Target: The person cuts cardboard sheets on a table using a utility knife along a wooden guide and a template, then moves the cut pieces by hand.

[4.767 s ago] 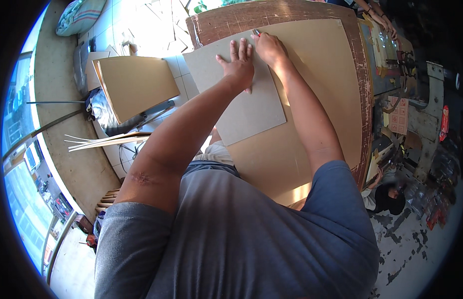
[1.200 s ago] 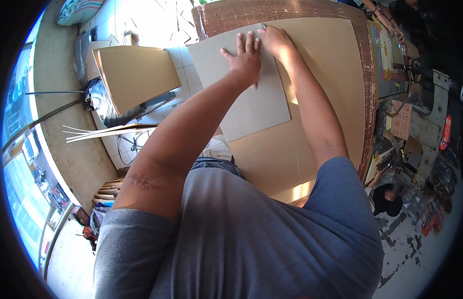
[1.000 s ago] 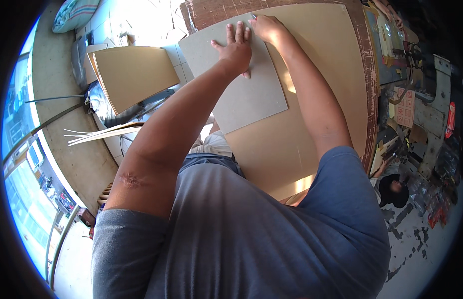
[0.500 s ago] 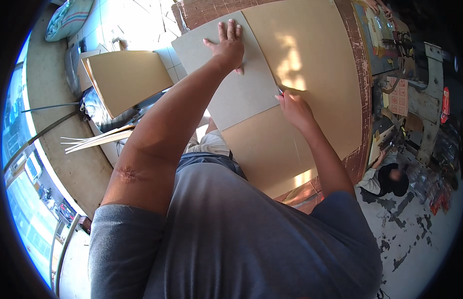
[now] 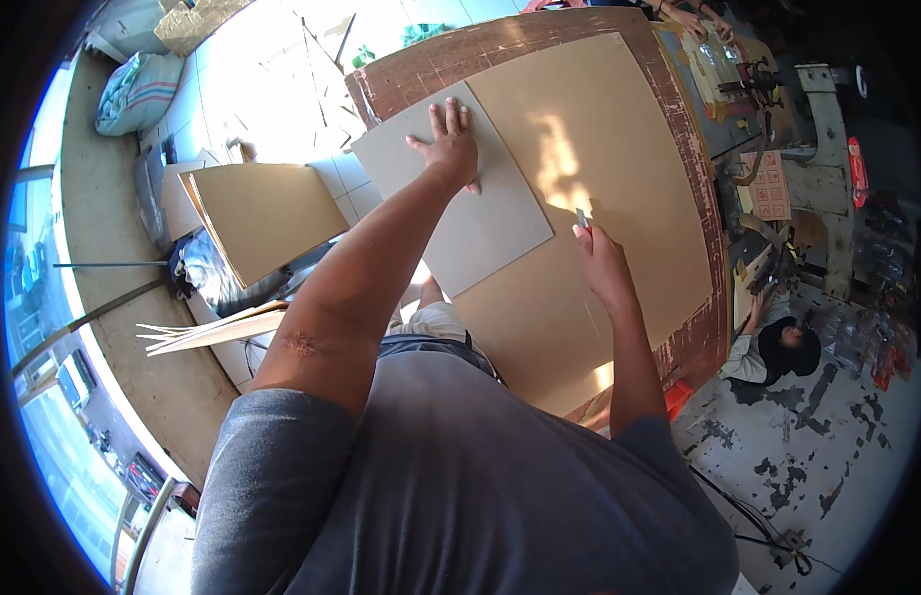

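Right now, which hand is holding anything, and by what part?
Right hand grips a small cutter by its handle. Left hand holds nothing, lying flat on the grey board.

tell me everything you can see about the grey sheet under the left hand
The grey sheet is a flat, thin rectangle that looks like greyboard, plain and matt. It lies skewed on a larger tan board that covers the worn wooden table, its near left corner seeming to jut past the edge. The left hand presses flat on its far part, fingers spread. The right hand holds a small blade just off its right corner, on the tan board.
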